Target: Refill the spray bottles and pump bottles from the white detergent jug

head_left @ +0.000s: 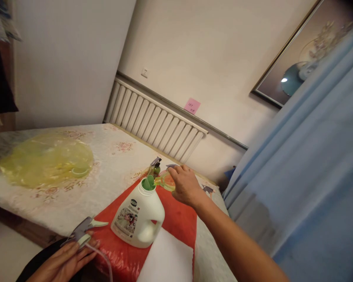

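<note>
My left hand [66, 260], low in the head view, is closed on a grey and white spray trigger head [84, 231]. A clear dip tube [107, 262] hangs from that head. My right hand [186, 186] grips a transparent yellowish bottle [166, 181], tipped on its side. The bottle's neck meets the mouth of a white handled jug [139, 221], where something green [148, 183] shows inside the opening. The jug stands upright, with a printed label on its front. Whether liquid is flowing cannot be made out.
Under the jug lies a red plastic sheet or bag [178, 205], with a white sheet [172, 254] beside it. Another spray bottle [155, 166] stands behind. On the flowered tablecloth [117, 168], a yellow plastic bag [47, 160] lies left. A radiator [155, 117] and blue curtain [306, 156] border the table.
</note>
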